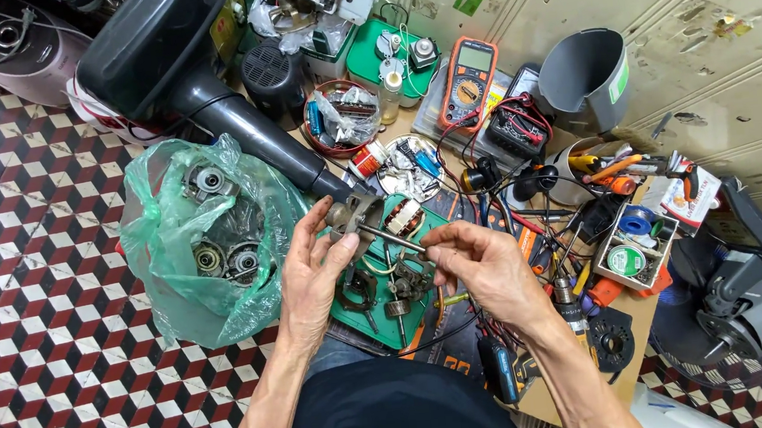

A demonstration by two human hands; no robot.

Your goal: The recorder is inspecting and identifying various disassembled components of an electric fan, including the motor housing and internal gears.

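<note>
A green bag (182, 252) of motor parts sits at nine o'clock of the hands, above a cluttered tabletop (547, 392). The left hand (310, 269) cradles a motor (353, 215), fingers half-curled around it; the right hand (488, 264) has its fingers pinched on the shaft (393, 239) at centre frame.

tiled floor (42, 274) open, green bag (207, 249) blocking
</note>
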